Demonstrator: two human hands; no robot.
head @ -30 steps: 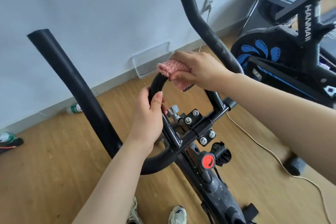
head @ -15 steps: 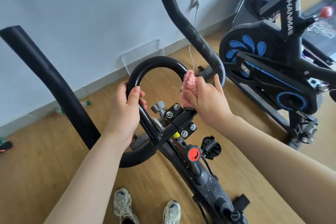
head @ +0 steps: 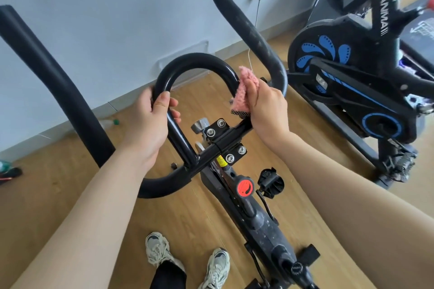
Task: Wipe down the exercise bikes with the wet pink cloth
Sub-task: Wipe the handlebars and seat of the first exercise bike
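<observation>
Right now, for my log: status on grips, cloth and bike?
Left grip holds handlebar loop, left side. Right grip presses pink cloth against loop's right side. Nothing in the way.

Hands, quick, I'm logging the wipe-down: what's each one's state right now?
Left hand: closed round the handlebar loop.
Right hand: closed on the pink cloth, pressed against the loop.

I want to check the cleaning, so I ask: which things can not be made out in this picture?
Head view throughout:
The bar under the cloth: covered by cloth and right hand.
The bar under the left hand: covered by it.
The second bike: cut off by top and right edges.
The bottle at the wall: too small, partly behind the grip.
The cloth's wetness: cannot tell.
</observation>
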